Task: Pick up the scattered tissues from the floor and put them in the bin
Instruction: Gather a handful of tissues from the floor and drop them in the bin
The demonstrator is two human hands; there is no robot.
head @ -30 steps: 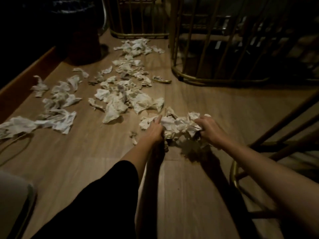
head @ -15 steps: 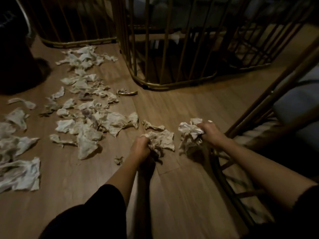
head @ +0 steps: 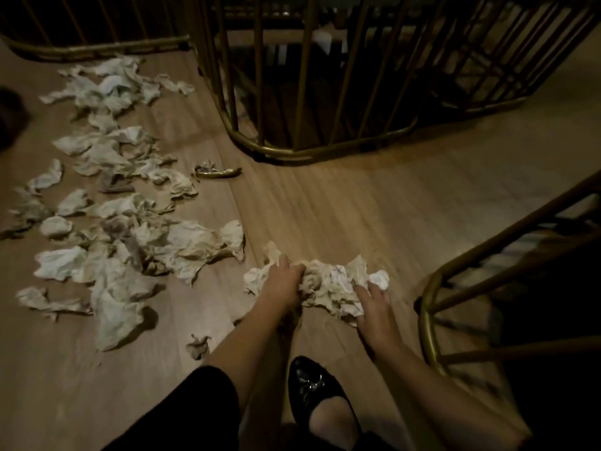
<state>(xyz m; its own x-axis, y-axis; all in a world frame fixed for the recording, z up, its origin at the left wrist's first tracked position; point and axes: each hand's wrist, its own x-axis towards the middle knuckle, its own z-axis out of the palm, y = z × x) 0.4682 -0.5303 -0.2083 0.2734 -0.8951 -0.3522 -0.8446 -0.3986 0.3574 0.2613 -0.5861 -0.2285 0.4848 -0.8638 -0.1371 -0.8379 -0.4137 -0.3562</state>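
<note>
Left hand (head: 282,283): fingers curled down into the left end of the tissue bundle, gripping it.
Right hand (head: 374,304): fingers closed over the bundle's right end, one white wad pinched at the fingertips.
Tissue bundle (head: 328,284): crumpled, creased, off-white sheets bunched between both hands, low over the wooden floor (head: 374,203).
Scattered tissues (head: 130,229): many wrinkled pieces, white to beige, strewn over the floor to the left; one small scrap (head: 198,346) near the left forearm.
Gold wrapper (head: 218,172): beside the heap.
Shoe (head: 312,388): black, below the hands.
</note>
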